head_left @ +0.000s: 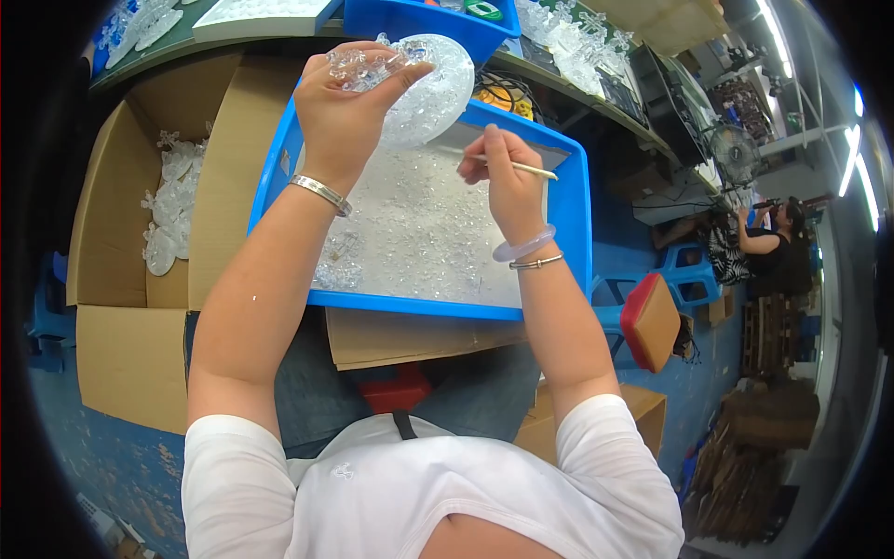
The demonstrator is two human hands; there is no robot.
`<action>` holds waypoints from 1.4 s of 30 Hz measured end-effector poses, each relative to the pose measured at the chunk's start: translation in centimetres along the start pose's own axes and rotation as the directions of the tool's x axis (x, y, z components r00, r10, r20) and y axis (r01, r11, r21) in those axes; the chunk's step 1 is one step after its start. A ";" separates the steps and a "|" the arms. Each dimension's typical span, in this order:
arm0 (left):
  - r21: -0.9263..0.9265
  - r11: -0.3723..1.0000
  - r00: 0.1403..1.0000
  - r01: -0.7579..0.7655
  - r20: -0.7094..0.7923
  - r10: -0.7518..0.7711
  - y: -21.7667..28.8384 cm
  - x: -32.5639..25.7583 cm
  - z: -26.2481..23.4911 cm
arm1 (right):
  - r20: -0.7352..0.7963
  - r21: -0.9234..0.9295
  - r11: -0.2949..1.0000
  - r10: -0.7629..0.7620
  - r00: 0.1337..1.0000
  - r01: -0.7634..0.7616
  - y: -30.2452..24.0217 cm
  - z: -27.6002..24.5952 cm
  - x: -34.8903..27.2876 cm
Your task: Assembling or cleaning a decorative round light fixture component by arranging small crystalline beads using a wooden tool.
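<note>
Over the far part of a blue tray [579, 233], my left hand [340, 116] grips a clear plastic piece [433, 98] with a round disc and knobbly, branching parts. My fingers are closed on the branching end, and the disc is tilted toward the right. My right hand [510, 186] is closed round a slim pale stick [535, 171], whose one end points right; its other end is hidden by my fingers. Small clear bits [419, 219] lie scattered on the tray's white bottom, with a denser heap at the near left corner.
An open cardboard box [209, 186] with several clear plastic pieces [175, 200] stands left. Beyond the tray are a blue bin [400, 20], a white slab [265, 11] and more clear pieces [582, 47] on a bench. Right are stools [652, 321] and a seated person [768, 247].
</note>
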State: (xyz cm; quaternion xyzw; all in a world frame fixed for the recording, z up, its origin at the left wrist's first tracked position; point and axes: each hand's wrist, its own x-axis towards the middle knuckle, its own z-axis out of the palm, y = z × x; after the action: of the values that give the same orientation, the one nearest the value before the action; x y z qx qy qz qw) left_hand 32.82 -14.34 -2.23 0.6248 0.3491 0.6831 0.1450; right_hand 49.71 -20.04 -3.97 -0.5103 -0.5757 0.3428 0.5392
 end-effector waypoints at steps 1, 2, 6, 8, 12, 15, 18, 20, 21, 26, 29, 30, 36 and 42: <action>-0.068 0.996 0.998 0.059 -0.024 -0.061 -0.2 -0.4 0.2 | 0.087 0.061 0.998 -0.035 0.996 0.030 0.2 0.2 -0.3; -0.136 0.984 0.992 0.113 -0.043 -0.120 -0.4 -0.5 0.3 | 0.170 0.126 0.990 -0.077 0.982 0.056 0.2 0.5 -0.4; -0.146 0.978 0.987 0.152 -0.031 -0.158 -0.2 -0.7 0.4 | 0.040 0.066 0.997 -0.035 0.999 0.032 0.6 0.4 -0.1; -0.128 0.980 0.987 0.150 -0.047 -0.157 -0.1 -0.8 0.2 | 0.015 0.062 0.997 -0.035 0.999 0.034 0.6 0.0 -0.3; -0.132 0.977 0.984 0.169 -0.043 -0.176 0.2 -1.0 0.5 | 0.190 0.164 0.986 -0.046 0.981 0.015 0.4 0.4 -0.9; -0.064 0.995 0.996 0.083 -0.018 -0.084 0.2 -0.8 0.5 | 0.095 0.089 0.994 -0.079 0.992 0.071 0.3 0.5 -0.6; -0.174 0.962 0.974 0.213 -0.046 -0.224 0.1 -0.6 0.3 | 0.005 0.092 0.995 -0.030 1.000 0.029 0.4 0.0 -0.3; -0.171 0.966 0.978 0.194 -0.047 -0.204 0.3 -0.5 0.3 | 0.138 0.168 0.986 -0.025 0.990 0.002 0.4 0.3 -0.8; -0.203 0.956 0.973 0.214 -0.044 -0.228 0.3 -0.5 0.4 | 0.168 0.194 0.980 -0.070 0.983 0.037 0.3 0.7 -0.7; -0.204 0.954 0.970 0.218 -0.063 -0.235 0.1 -0.5 0.4 | -0.023 0.152 0.988 -0.028 0.999 0.031 0.9 -0.1 0.1; -0.347 0.886 0.935 0.307 -0.066 -0.350 0.3 -0.6 0.5 | -0.078 0.072 0.989 -0.123 0.989 0.129 0.8 0.8 -0.2; -0.342 0.891 0.938 0.297 -0.068 -0.339 0.3 -0.7 0.6 | -0.079 0.081 0.987 -0.131 0.988 0.137 0.6 0.7 -0.4; -0.425 0.841 0.926 0.334 -0.022 -0.378 1.1 -0.9 0.9 | 0.239 -0.128 0.988 -0.056 0.969 0.089 1.0 1.4 -1.1; -0.386 0.857 0.929 0.343 0.006 -0.369 1.2 -1.1 0.9 | 0.234 -0.021 0.999 0.054 0.971 -0.050 0.7 1.4 -1.0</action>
State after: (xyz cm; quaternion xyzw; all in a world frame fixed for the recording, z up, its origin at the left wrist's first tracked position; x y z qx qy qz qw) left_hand 34.21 -15.65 -2.30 0.4859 0.3243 0.7198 0.3751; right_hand 48.41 -20.57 -5.10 -0.4850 -0.6244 0.4105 0.4544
